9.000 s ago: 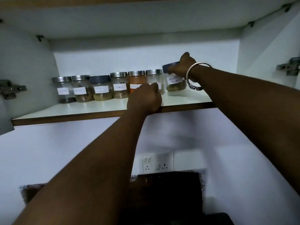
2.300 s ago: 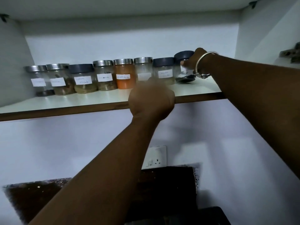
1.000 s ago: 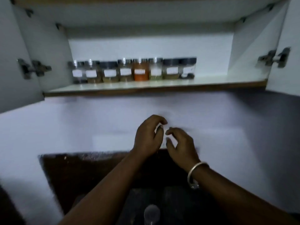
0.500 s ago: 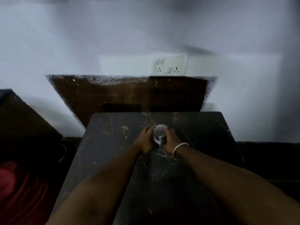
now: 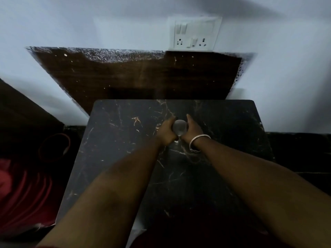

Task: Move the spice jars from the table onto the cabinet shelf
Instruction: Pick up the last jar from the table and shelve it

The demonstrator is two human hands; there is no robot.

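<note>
One spice jar with a round silver lid stands on the black marble table, seen from above. My left hand wraps its left side and my right hand, with a silver bangle at the wrist, presses its right side. Both hands hold the jar between them. The jar's body and label are mostly hidden by my fingers. The cabinet shelf is out of view.
A dark brown board leans on the white wall behind the table. A white switch and socket plate sits on the wall above it. Red cloth lies at the lower left beside the table.
My gaze dropped from the shelf with its row of jars down to the table. Both hands came down and closed on the jar, gripping it more tightly than half a second ago.
</note>
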